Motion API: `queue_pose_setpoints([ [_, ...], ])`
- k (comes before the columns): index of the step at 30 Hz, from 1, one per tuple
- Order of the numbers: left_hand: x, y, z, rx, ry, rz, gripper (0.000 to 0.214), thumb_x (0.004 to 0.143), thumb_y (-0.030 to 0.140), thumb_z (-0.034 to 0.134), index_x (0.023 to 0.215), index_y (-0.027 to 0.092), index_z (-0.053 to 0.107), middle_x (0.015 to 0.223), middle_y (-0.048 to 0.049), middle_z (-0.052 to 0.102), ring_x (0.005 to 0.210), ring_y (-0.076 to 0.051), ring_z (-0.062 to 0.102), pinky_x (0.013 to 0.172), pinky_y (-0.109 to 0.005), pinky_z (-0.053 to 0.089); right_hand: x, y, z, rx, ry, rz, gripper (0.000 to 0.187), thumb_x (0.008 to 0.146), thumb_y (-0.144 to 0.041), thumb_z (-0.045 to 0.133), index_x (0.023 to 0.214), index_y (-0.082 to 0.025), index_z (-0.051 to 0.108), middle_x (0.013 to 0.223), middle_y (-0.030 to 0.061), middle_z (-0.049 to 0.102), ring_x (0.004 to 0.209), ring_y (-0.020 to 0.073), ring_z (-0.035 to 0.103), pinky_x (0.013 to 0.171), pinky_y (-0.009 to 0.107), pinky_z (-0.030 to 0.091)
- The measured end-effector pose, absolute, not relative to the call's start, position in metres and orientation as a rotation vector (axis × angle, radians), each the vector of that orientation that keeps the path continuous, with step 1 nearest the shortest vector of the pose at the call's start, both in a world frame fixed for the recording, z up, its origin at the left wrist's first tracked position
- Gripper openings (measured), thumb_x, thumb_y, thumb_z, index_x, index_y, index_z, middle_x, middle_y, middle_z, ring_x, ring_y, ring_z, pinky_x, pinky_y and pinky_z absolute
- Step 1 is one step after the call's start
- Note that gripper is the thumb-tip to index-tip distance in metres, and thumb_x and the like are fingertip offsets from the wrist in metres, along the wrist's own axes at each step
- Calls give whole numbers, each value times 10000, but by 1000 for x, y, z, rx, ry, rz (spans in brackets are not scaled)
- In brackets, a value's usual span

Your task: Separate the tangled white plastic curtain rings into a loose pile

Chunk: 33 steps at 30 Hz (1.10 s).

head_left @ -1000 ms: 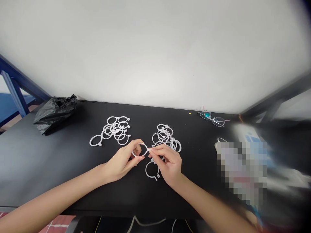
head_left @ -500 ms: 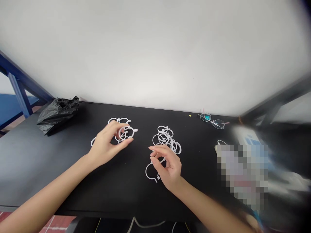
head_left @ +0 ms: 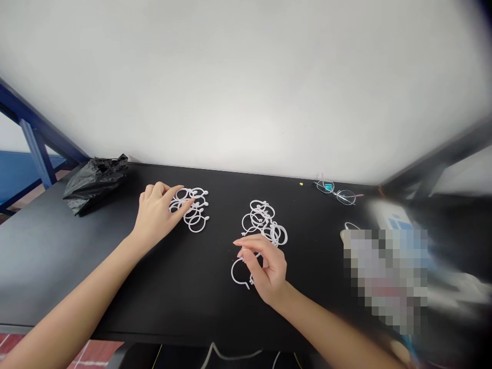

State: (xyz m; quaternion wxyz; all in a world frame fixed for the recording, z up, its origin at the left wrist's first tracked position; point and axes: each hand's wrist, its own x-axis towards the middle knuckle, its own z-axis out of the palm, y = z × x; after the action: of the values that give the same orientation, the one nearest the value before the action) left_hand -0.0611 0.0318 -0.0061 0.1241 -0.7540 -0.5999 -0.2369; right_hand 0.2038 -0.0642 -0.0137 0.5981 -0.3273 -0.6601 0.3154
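My left hand point(head_left: 157, 215) rests its fingertips on the left pile of white plastic split rings point(head_left: 197, 218), each with a small hooked tab. Part of that pile lies hidden under my fingers. My right hand point(head_left: 265, 266) hovers with its fingers apart and curved, holding nothing. It sits just below a second pile of rings point(head_left: 261, 218) and partly over a single ring point(head_left: 238, 274) lying by itself on the black table.
A crumpled black plastic bag point(head_left: 96, 184) lies at the table's back left. Eyeglasses point(head_left: 334, 192) lie at the back right, near a small yellow bead point(head_left: 301, 184). A pixelated, blurred object point(head_left: 386, 277) occupies the right side. A white wall stands behind the black table point(head_left: 115, 287).
The ring held between both hands has left them and no longer shows as a separate ring. My left hand has moved up and left onto the left pile. My right hand has barely moved.
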Motion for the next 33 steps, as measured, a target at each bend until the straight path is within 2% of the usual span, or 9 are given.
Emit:
queue_pose_setpoints([
  [9, -59, 33, -19, -2247, -1807, -564, 487, 923, 560, 488, 1168, 179, 670, 960, -106, 555, 886, -280, 512, 786, -384, 416, 203, -67, -17, -760, -1527, 755, 264, 929, -85, 521, 1078, -218, 693, 958, 66, 721, 731, 143, 668, 611, 274, 560],
  [22, -59, 34, -19, -2249, -1768, -608, 498, 916, 575, 484, 1152, 181, 677, 965, -106, 563, 879, -277, 516, 780, -393, 422, 204, -69, -19, -792, -1493, 699, 272, 967, -120, 454, 1034, -194, 707, 867, 65, 727, 716, 157, 690, 638, 294, 575],
  [29, -53, 30, -13, -2254, -1662, -730, 385, 919, 503, 549, 1102, 196, 691, 910, -91, 581, 844, -254, 519, 779, -397, 425, 203, -68, -16, -795, -1494, 684, 268, 967, -132, 452, 1014, -189, 710, 842, 70, 727, 703, 165, 693, 631, 303, 583],
  [33, -37, 18, -5, -2309, -1493, -978, 186, 923, 356, 585, 968, 217, 700, 806, -50, 604, 799, -219, 562, 822, -398, 443, 203, -68, -15, -781, -1500, 662, 271, 967, -127, 447, 1011, -189, 707, 834, 68, 727, 695, 163, 692, 633, 305, 586],
])
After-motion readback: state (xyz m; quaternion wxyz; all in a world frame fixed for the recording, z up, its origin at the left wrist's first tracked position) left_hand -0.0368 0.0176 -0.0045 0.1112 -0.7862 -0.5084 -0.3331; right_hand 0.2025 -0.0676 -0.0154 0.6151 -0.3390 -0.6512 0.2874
